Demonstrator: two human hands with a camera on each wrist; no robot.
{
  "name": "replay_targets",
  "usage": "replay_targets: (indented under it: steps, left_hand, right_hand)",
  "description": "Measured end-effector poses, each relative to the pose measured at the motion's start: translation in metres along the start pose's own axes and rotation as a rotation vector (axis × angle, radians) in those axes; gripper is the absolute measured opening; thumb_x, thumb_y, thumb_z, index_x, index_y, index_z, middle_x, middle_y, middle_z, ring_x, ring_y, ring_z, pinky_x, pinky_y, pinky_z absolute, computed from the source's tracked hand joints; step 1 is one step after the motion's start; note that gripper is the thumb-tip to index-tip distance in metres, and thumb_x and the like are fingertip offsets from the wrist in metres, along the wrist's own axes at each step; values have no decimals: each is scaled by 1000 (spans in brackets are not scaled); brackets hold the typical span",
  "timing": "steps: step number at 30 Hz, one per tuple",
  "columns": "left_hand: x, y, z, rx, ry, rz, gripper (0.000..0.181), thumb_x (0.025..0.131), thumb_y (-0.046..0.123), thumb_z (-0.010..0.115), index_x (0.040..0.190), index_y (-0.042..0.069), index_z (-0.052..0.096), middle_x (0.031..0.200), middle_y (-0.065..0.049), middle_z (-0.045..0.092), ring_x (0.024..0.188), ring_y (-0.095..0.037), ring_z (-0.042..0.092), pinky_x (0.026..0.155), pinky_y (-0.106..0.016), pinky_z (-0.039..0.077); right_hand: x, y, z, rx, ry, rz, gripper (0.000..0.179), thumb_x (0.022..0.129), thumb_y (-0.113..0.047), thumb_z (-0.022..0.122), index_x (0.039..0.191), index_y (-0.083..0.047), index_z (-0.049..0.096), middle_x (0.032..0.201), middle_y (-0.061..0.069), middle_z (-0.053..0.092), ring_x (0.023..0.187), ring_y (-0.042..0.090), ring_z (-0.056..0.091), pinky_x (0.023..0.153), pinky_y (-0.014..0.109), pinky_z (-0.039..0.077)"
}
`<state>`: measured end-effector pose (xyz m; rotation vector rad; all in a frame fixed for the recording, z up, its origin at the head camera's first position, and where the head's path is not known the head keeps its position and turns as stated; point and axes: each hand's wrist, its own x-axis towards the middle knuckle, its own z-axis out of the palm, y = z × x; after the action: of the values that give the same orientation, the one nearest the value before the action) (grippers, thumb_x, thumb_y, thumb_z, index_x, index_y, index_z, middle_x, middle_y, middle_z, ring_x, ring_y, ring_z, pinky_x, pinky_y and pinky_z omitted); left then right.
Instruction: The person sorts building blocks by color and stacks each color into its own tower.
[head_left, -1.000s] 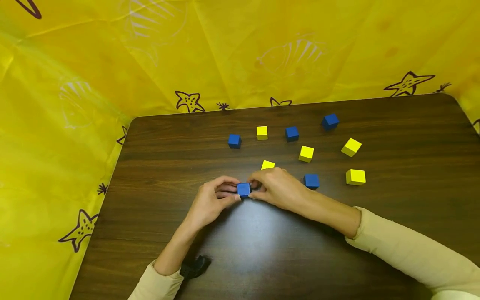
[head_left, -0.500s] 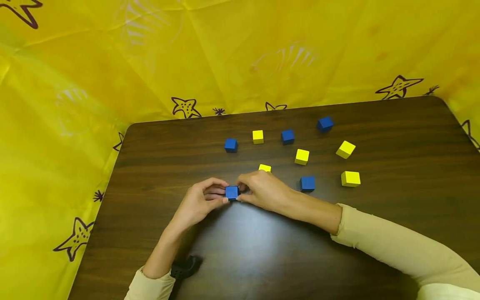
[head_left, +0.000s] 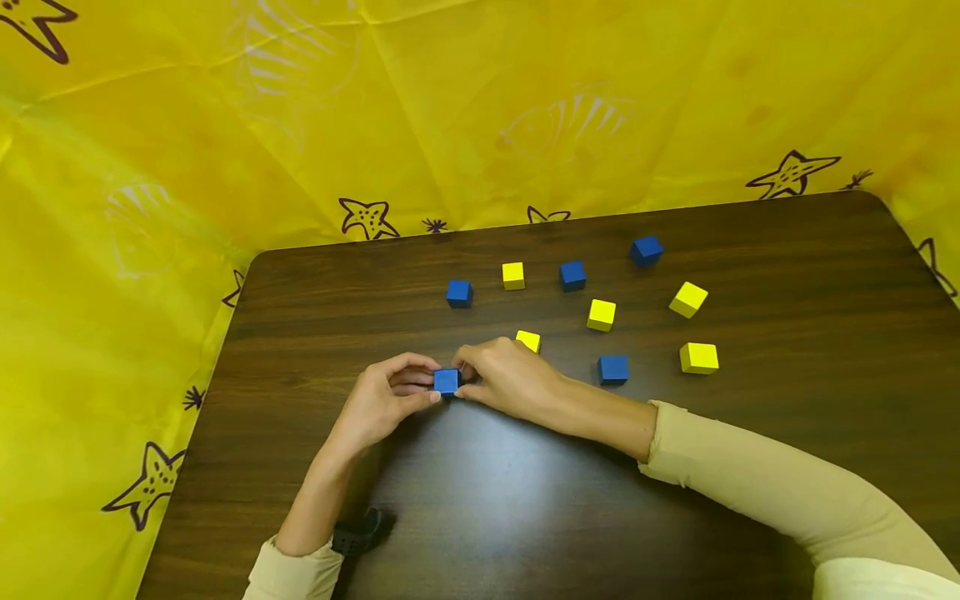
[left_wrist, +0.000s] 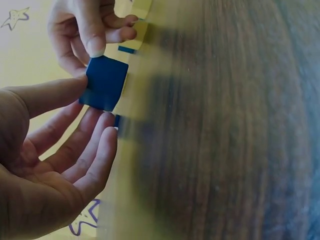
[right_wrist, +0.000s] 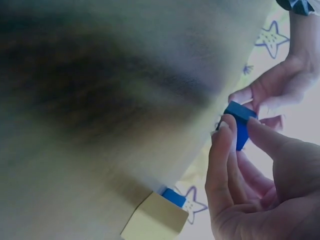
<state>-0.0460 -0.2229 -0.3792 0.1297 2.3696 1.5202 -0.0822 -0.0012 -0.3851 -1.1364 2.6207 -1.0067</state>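
A small blue cube (head_left: 446,382) is between the two hands, toward the left of the brown table (head_left: 480,508). My left hand (head_left: 378,404) pinches its left side between thumb and fingertips. From the other side, my right hand (head_left: 517,379) pinches the same cube with thumb and fingers. In the left wrist view, one broad face of the blue cube (left_wrist: 106,82) shows, with thumbs of both hands at its edges. The right wrist view shows the blue cube (right_wrist: 242,134) partly covered by fingers. Just behind the right hand, a yellow cube (head_left: 528,340) is partly hidden.
Farther back lie blue cubes (head_left: 459,294) and yellow cubes (head_left: 513,276), several in all, spread toward the right. Another blue cube (head_left: 612,369) lies beyond the right wrist. A yellow patterned cloth (head_left: 450,108) hangs behind the table. Something black (head_left: 360,533) is by the left cuff.
Both hands have moved left together with the blue cube between them. More of the yellow cube behind the right hand shows. The head view has shifted slightly; the other cubes stay put.
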Motion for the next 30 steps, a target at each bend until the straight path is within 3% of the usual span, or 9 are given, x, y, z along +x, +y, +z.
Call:
replay_targets:
  steps: [17,30]
  left_hand:
    - [1,-5,-6,37,40,-45,33,84,-1,77,116,2,69,109,-15,71,100,-27,69,85,-25,55]
    - [0,-10,-5,50,36,-57,32,86,2,76,117,0,68,106,-17,71,98,-27,69,83,-25,55]
  right_hand:
    - [11,-7,3,-151,-26,65,24,85,-33,80,101,-15,74,89,-5,74,77,10,68,61,29,54]
    - [13,-4,7,-88,-51,126,25,86,-33,80,105,-18,75,91,-6,74,82,9,69,62,29,55]
